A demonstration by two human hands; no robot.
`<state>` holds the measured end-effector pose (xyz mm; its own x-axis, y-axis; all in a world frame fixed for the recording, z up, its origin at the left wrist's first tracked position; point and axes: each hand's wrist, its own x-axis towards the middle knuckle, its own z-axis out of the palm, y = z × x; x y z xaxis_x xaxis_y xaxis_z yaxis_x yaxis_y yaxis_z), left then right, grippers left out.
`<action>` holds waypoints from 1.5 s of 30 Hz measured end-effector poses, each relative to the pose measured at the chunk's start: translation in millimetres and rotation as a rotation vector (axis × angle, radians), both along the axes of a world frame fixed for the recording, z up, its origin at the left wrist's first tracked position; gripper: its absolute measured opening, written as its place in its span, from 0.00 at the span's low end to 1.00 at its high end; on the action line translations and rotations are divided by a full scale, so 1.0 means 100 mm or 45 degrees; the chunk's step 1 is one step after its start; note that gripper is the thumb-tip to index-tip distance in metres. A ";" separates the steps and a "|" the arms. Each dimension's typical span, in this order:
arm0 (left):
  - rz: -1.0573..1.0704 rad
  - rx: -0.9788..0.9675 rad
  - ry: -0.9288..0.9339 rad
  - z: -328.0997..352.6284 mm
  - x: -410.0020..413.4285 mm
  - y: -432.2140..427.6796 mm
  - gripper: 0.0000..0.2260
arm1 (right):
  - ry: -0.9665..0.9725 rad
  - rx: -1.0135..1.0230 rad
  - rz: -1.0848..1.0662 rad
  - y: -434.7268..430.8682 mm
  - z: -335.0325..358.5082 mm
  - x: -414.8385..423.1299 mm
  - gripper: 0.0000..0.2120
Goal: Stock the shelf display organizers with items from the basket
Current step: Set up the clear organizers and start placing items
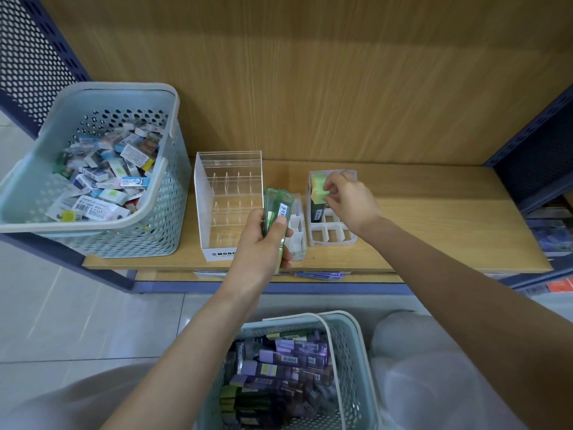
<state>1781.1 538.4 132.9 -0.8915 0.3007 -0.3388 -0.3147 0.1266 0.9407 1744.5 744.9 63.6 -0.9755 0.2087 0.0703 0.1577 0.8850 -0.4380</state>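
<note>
My left hand (263, 243) grips a stack of green flat packs (277, 209) upright above the shelf's front edge. My right hand (347, 198) pinches the light-green top of a green pack (318, 193) that stands in the back left slot of a white divided organizer (333, 235). A second, narrow white organizer (297, 231) sits just left of it, partly hidden by my left hand. A clear acrylic tiered organizer (229, 193) stands further left with bare slots. Between my knees, a pale blue basket (350, 342) holds several purple and green packs.
A larger pale blue basket (161, 187) of mixed small eraser packs sits on the wooden shelf (449, 231) at the left. Dark blue perforated uprights flank the shelf. Several packs lie on the lower shelf under the front edge.
</note>
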 end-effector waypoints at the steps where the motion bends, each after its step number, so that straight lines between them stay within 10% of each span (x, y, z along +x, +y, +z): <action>1: -0.003 -0.001 0.000 0.00 0.00 0.00 0.04 | 0.000 0.026 -0.006 0.00 0.00 0.00 0.08; 9: 0.054 0.171 -0.233 0.04 -0.03 -0.01 0.08 | -0.089 0.166 -0.024 -0.17 0.20 0.10 0.18; 18: -0.118 0.148 -0.131 0.08 0.05 -0.09 0.08 | -0.079 -0.706 0.291 -0.70 0.86 0.43 0.17; 27: 0.202 0.319 -0.172 0.08 0.07 -0.24 0.10 | -0.058 -1.167 -0.057 -0.49 0.90 0.62 0.07; 35: -0.019 0.097 0.252 0.10 0.18 -0.21 0.08 | -0.235 -0.713 0.377 -0.70 0.85 0.96 0.30; 45: 0.124 -0.039 0.122 0.05 0.11 -0.14 0.08 | 0.087 -0.580 0.021 -0.32 0.73 0.61 0.07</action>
<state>1792.4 524.7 138.2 -0.9446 0.2020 -0.2586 -0.2360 0.1294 0.9631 1805.3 713.0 137.0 -0.9752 0.2177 0.0393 0.1025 0.6018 -0.7921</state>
